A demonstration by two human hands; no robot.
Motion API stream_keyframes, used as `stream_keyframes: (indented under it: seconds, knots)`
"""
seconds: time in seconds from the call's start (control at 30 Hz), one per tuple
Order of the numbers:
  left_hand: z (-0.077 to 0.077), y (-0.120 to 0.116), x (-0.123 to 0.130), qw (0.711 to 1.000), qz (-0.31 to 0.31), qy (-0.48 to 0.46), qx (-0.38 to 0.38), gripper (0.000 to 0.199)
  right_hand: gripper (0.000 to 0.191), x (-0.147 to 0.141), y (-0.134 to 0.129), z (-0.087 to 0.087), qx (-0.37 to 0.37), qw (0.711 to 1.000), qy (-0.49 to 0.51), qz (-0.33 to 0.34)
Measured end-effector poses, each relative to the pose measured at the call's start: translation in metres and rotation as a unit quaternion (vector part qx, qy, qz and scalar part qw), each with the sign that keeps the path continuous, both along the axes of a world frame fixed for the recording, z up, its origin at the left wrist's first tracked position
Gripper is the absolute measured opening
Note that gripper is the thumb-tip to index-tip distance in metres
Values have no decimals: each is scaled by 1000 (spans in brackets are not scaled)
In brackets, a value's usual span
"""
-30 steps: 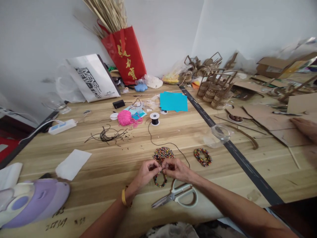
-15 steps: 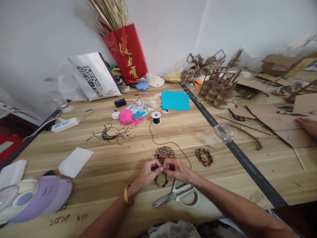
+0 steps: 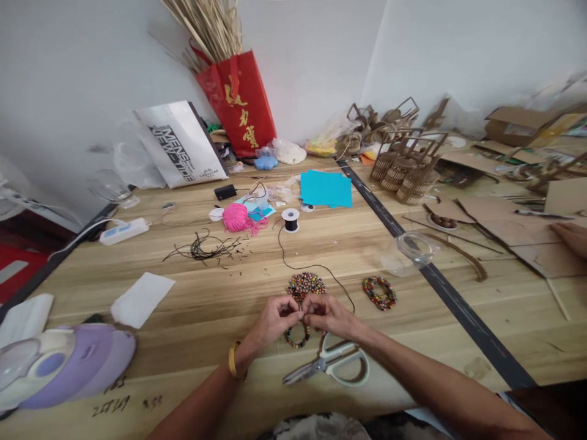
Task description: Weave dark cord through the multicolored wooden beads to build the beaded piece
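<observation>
My left hand (image 3: 278, 316) and my right hand (image 3: 326, 313) meet fingertip to fingertip, both pinching the cord of a small beaded loop. The multicoloured beaded loop (image 3: 297, 337) hangs just below the fingers, near the table. Right behind my hands lies a pile of loose beads (image 3: 306, 286). Scissors (image 3: 328, 365) with pale handles lie partly open below my right hand. Finished-looking bead loops (image 3: 380, 293) rest to the right. From the white spool (image 3: 290, 220), a black cord (image 3: 316, 265) curves toward my right hand.
Pink yarn (image 3: 235, 217), cut black cords (image 3: 206, 245) and blue sheets (image 3: 326, 188) lie farther back. A clear plastic container (image 3: 415, 247) is at right, with woven baskets (image 3: 408, 168) behind. A purple device (image 3: 82, 363) stands at left. Another person's hand (image 3: 571, 235) rests on cardboard.
The view has shifted slightly. My hands keep their pinch close together, and the beaded loop beneath them has swung a little to the left.
</observation>
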State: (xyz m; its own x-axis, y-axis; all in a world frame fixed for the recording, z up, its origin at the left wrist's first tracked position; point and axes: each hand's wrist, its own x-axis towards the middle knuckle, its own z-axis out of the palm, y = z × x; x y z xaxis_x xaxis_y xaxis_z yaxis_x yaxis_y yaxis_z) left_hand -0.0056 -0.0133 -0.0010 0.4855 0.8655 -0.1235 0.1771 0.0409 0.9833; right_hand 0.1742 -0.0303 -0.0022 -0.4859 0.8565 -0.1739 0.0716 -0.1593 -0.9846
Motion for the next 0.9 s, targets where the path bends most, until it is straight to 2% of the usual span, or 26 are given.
stream_keyframes:
  seconds: [0.4,0.53,0.7,0.9]
  knots:
    - [0,-6,5,1000,11,5,-8,18,10,-3,-1,-7,23,999,38,-19]
    - [3,-6,5,1000,13,-4,-12,19,9,-1,0,-2,4,999,34,-18]
    - [5,-4,4,997,-7,-45,-66,23,10,1,2,5,-23,999,37,-9]
    - [11,-8,5,995,-14,-73,-68,36,9,2,5,2,-56,997,54,-21]
